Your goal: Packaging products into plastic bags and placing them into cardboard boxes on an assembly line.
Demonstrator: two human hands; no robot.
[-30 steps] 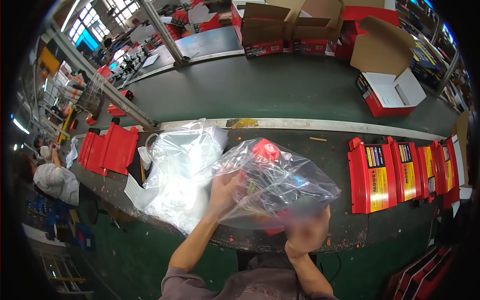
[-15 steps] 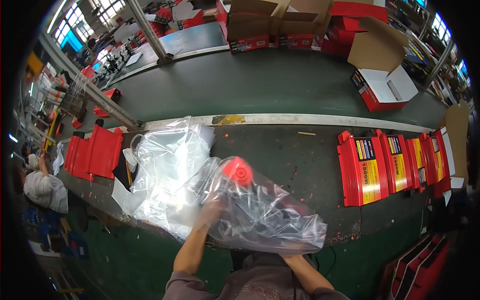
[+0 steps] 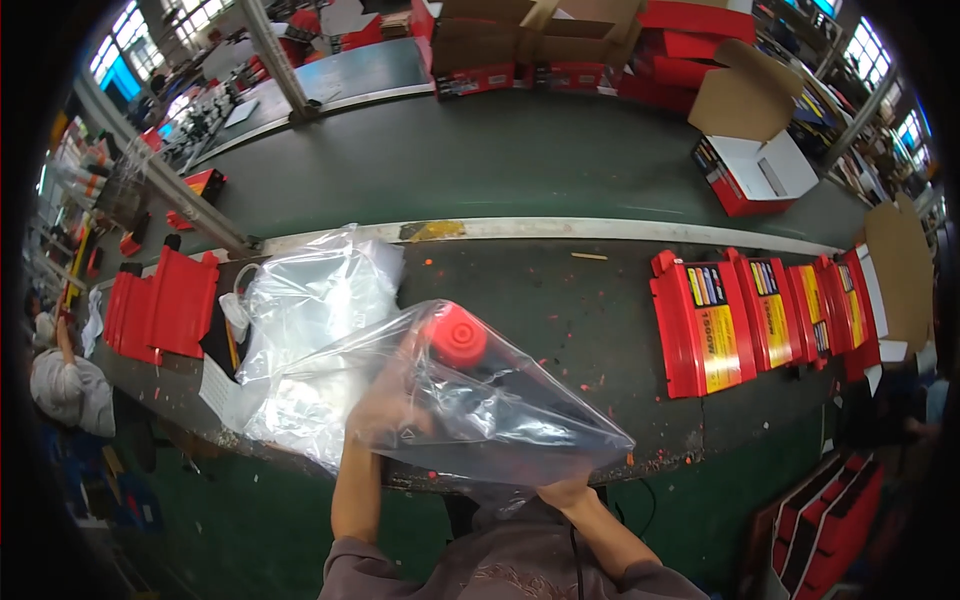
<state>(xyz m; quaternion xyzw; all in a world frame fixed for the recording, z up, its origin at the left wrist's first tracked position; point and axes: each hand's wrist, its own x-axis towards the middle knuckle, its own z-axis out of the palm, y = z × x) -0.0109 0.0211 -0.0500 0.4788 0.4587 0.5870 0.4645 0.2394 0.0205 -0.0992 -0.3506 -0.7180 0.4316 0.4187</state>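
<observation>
A clear plastic bag point(image 3: 500, 400) is stretched between my two hands over the front edge of the bench. My left hand point(image 3: 388, 412) grips its left side, and the fingers show blurred through the film. At the bag's lower right my right hand point(image 3: 567, 490) is closed on the edge, some of its fingers covered by plastic. A round red piece with ringed top point(image 3: 458, 335) shows at the bag's upper part; whether it lies inside or beneath the film I cannot tell. To the left lies a stack of clear bags point(image 3: 320, 300).
Red ribbed housings with yellow labels point(image 3: 705, 325) line the bench at right; plain red housings point(image 3: 180, 305) sit at left. An open carton point(image 3: 760, 175) stands beyond the pale rail point(image 3: 560, 232). A person in a light top point(image 3: 70, 390) is at far left.
The bag has been drawn out flatter and tauter toward the right. My right hand has come up into sight at its lower edge. The whole view has shifted slightly.
</observation>
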